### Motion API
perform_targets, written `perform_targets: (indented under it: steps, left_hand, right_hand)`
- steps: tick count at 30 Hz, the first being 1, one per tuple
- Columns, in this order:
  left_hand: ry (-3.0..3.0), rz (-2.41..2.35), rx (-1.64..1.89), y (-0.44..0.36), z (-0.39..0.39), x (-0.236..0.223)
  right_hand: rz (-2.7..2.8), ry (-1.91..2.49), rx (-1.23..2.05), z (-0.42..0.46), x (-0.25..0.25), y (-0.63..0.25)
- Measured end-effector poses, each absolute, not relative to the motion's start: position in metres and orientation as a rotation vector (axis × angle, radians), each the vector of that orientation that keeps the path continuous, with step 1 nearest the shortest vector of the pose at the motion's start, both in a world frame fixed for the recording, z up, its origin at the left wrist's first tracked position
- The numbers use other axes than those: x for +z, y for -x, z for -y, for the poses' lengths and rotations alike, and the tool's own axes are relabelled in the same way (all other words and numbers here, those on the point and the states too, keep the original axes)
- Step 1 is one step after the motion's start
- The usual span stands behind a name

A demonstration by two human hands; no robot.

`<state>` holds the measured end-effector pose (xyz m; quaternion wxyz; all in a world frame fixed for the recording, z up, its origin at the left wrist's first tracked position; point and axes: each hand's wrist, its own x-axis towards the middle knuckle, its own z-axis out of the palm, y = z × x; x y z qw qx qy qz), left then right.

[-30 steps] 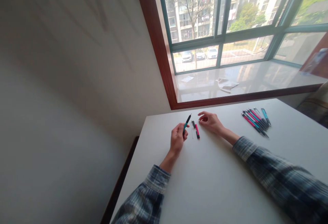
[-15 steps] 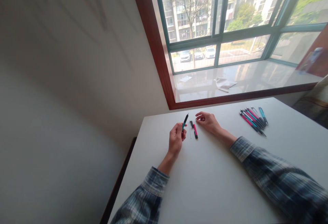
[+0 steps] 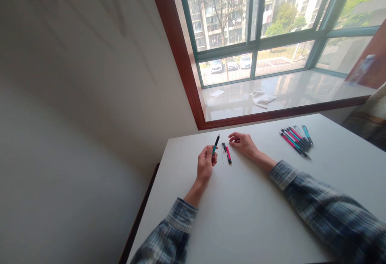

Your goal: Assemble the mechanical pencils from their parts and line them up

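Note:
My left hand [image 3: 205,162] is closed around a teal and black pen [image 3: 216,144], whose black end with a thin tip points up and away from me. Just right of it, pen parts lie on the white table [image 3: 241,207]: a thin clear refill [image 3: 222,153], a short black piece [image 3: 224,147] and a pink and black barrel [image 3: 228,155]. Beyond these parts, my right hand [image 3: 243,143] rests low over the tabletop. Its fingers are curled, with thumb and forefinger close together; anything between them is too small to make out.
A bunch of pink, teal and black pens [image 3: 295,141] lies at the far right of the table. Behind the table is a window ledge with a white cloth [image 3: 262,99] and a paper scrap [image 3: 217,93]. A plain wall [image 3: 90,135] stands to the left.
The whole view has shifted slightly. Both hands keep nearly the same pose, the left still holding the pen, the right still beside the loose parts.

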<state>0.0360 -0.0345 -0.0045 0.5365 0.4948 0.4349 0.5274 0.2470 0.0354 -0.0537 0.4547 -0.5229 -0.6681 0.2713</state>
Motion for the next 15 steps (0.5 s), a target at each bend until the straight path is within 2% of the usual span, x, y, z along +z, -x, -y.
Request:
perform_targets:
  steps: [9,15]
  left_hand:
    - [-1.169,-1.017,1.248,-0.034,0.033,-0.006]
    - [-1.330,-1.041,1.200,-0.034,0.035,-0.007]
  right_hand:
    - [1.699,1.252,0.685,-0.038,-0.055,-0.254]
    - [1.698,1.245,0.712,-0.029,-0.035,-0.264]
